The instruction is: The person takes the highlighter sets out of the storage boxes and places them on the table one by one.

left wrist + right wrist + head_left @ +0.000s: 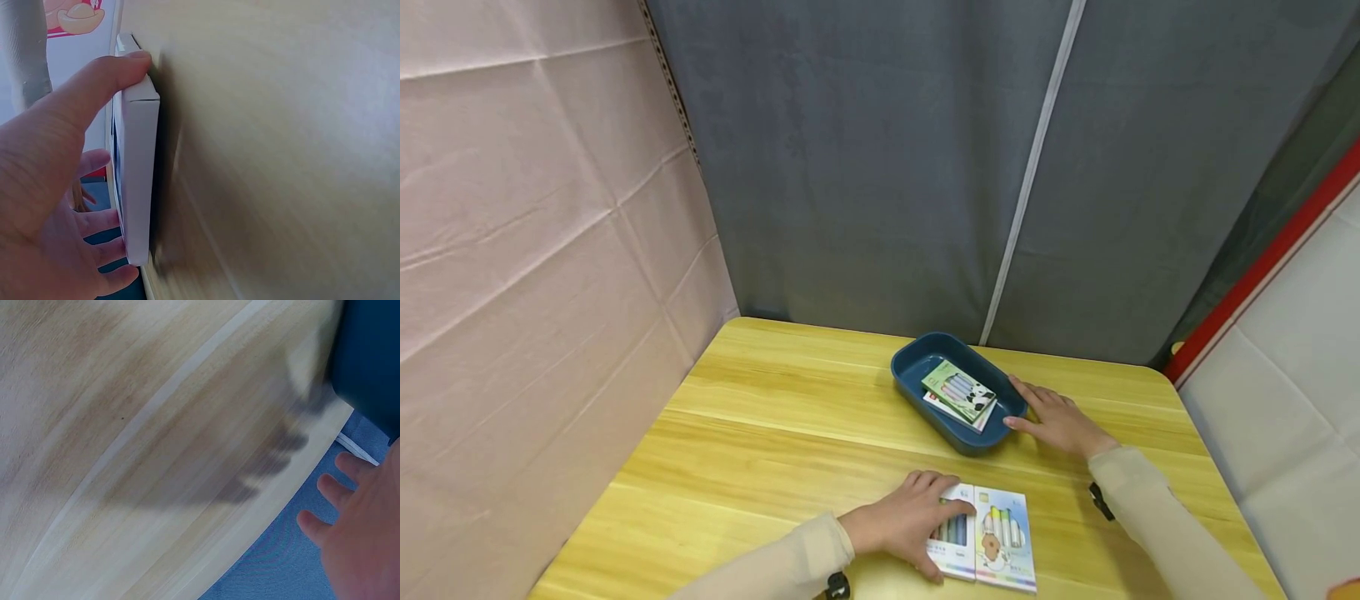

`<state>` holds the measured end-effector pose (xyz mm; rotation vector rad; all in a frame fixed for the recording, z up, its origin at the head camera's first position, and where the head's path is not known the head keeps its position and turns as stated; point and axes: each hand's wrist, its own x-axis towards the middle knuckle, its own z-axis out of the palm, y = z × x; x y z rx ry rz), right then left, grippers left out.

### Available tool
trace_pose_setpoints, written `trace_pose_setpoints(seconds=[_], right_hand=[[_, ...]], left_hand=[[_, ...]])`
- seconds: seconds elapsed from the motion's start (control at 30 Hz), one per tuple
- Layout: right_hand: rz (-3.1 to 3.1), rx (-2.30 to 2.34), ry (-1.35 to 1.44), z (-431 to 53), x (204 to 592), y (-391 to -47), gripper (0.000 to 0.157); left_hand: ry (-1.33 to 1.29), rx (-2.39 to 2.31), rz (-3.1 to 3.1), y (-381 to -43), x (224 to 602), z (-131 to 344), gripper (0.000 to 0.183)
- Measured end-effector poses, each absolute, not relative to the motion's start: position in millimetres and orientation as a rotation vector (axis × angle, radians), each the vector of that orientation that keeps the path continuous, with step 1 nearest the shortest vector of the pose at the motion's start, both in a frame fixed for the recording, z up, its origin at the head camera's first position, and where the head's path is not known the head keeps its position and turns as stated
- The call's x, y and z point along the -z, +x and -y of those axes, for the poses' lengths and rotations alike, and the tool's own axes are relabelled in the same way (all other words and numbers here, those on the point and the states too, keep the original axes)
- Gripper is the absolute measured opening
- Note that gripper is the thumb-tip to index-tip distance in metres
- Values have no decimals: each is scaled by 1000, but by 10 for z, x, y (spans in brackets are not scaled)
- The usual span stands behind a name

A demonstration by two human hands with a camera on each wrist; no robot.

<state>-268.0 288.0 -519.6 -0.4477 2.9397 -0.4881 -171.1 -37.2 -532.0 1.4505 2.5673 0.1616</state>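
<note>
Two flat white boxes of markers lie side by side on the wooden table. My left hand [910, 521] spans the left marker box [952, 533], gripping it with the thumb over its near end and fingers at the far end. The thumb [128, 69] shows on the box's edge in the left wrist view. Beside it lies the right marker box [1004, 537], with a cartoon animal on its cover. My right hand [1060, 421] is at the right end of a dark blue plastic basin [917, 408], fingers extended and fingertips right at the rim.
Inside the basin a green panda-print marker box [958, 390] lies on top of a white box [985, 417]. A grey curtain [865, 167] hangs behind the table's back edge. Pale cloth walls [550, 250] stand at both sides.
</note>
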Motion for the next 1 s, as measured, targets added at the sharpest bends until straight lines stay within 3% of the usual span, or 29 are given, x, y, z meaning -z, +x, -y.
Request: trace_pose_setpoints(seconds=[1.0], right_hand=[[-2940,468,-427,-2895,5249,-2731,85]], left_hand=[[1463,-162,-2574,-1714,5407,360,98]])
